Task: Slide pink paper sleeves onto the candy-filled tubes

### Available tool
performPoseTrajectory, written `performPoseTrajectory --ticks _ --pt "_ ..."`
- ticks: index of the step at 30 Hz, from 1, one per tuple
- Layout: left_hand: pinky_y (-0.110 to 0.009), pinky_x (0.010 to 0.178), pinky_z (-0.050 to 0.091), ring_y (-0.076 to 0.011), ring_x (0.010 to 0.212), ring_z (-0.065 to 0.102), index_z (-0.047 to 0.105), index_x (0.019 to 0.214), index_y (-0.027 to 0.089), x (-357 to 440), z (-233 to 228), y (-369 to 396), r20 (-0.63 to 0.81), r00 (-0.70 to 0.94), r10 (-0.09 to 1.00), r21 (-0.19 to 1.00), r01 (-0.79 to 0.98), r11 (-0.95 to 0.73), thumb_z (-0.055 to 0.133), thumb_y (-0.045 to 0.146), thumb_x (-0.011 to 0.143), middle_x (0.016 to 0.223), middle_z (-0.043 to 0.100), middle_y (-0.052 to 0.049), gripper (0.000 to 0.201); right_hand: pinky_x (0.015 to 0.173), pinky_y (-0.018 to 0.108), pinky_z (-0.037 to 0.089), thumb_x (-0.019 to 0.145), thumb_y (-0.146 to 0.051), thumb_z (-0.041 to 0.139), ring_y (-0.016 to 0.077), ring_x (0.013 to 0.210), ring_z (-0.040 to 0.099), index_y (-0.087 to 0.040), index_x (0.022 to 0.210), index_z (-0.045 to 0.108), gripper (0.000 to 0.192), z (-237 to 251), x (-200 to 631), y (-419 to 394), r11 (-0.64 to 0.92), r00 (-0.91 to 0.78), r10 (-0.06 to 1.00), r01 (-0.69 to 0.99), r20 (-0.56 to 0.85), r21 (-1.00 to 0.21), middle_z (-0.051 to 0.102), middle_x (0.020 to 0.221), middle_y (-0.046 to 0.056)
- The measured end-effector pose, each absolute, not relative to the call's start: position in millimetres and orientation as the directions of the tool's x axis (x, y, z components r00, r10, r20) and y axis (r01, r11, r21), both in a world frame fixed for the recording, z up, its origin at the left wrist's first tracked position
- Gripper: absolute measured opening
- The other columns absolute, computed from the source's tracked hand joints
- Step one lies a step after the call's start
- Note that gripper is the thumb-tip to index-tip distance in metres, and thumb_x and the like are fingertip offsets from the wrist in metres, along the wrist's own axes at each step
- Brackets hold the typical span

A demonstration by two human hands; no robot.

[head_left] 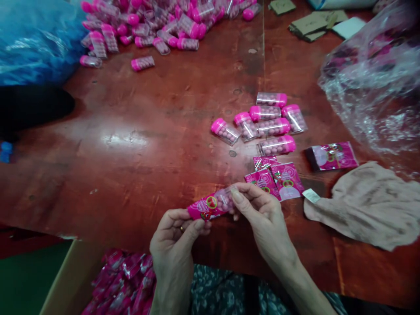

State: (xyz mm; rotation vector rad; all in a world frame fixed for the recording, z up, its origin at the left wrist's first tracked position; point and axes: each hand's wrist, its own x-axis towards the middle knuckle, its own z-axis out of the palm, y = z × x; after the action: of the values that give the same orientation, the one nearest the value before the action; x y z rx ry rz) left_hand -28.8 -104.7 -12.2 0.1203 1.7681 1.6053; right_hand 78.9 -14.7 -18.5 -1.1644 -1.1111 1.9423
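Observation:
Between my two hands is a candy tube in a printed pink sleeve, tilted slightly up to the right. My left hand pinches its pink end, thumb in front. At the clear end, where pale pink balls show through, my right hand grips with thumb and fingertips. Just behind my right hand lie several flat pink printed sleeves. Beyond them rests a loose group of clear candy tubes with bright pink caps, filled with pink balls.
A big heap of capped tubes covers the far side, beside a blue plastic bag. On the right are a stack of sleeves, a beige cloth and a clear plastic bag. A cardboard box at lower left holds wrapped tubes.

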Motion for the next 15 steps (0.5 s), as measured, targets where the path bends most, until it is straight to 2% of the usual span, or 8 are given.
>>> performPoseTrajectory --ticks 4,6,9,11,13,15 --pt "-0.02 0.054 0.054 -0.0117 0.053 0.063 0.065 0.068 0.017 -29 -16 -106 -0.416 -0.666 0.619 0.906 -0.365 0.217 0.072 0.01 0.062 0.059 0.066 0.002 0.011 0.053 0.02 0.042 0.086 -0.03 0.054 0.0095 0.062 0.052 -0.018 0.086 0.061 0.014 -18 78 -15 -0.432 -0.426 0.826 -0.057 -0.37 -0.9 0.059 0.071 -0.001" --pt "-0.02 0.053 0.053 -0.0117 0.056 0.062 0.069 0.068 0.018 -31 -18 -106 -0.353 -0.654 0.669 0.93 -0.321 0.178 0.07 0.009 0.064 0.063 0.066 0.001 0.009 0.055 0.02 0.042 0.085 -0.03 0.057 0.0095 0.062 0.052 -0.018 0.085 0.061 0.013 -18 80 -12 -0.402 -0.454 0.819 -0.019 -0.35 -0.915 0.06 0.073 -0.001" --pt "-0.022 0.057 0.054 -0.0151 0.07 0.063 0.071 0.067 0.019 -34 -23 -105 -0.193 -0.665 0.722 0.98 -0.162 0.113 0.07 0.008 0.065 0.083 0.066 -0.002 0.011 0.056 0.02 0.041 0.08 -0.028 0.063 0.0097 0.064 0.052 -0.018 0.082 0.061 0.01 -16 84 -8 -0.379 -0.513 0.787 0.033 -0.341 -0.925 0.061 0.074 -0.002" --pt "-0.026 0.065 0.054 -0.0181 0.08 0.062 0.071 0.066 0.019 -35 -27 -104 -0.081 -0.659 0.748 0.996 -0.038 0.074 0.07 0.009 0.065 0.097 0.064 -0.005 0.01 0.054 0.019 0.039 0.079 -0.027 0.064 0.0087 0.061 0.05 -0.019 0.079 0.062 0.009 -15 86 -9 -0.386 -0.485 0.801 0.029 -0.35 -0.922 0.059 0.071 -0.003" --pt "-0.029 0.066 0.053 -0.0176 0.077 0.062 0.071 0.065 0.019 -34 -30 -104 0.002 -0.648 0.761 1.0 0.025 0.019 0.071 0.011 0.065 0.107 0.061 -0.006 0.008 0.052 0.018 0.038 0.079 -0.026 0.064 0.0074 0.058 0.048 -0.019 0.079 0.062 0.007 -14 85 -13 -0.392 -0.426 0.833 -0.005 -0.353 -0.92 0.058 0.069 -0.004" --pt "-0.029 0.058 0.053 -0.0159 0.07 0.062 0.07 0.066 0.019 -33 -32 -105 0.044 -0.631 0.774 0.999 0.029 -0.032 0.071 0.014 0.066 0.112 0.058 -0.007 0.005 0.05 0.017 0.038 0.079 -0.025 0.064 0.0067 0.055 0.047 -0.019 0.079 0.063 0.006 -14 83 -18 -0.407 -0.396 0.846 -0.048 -0.357 -0.912 0.058 0.069 -0.004"
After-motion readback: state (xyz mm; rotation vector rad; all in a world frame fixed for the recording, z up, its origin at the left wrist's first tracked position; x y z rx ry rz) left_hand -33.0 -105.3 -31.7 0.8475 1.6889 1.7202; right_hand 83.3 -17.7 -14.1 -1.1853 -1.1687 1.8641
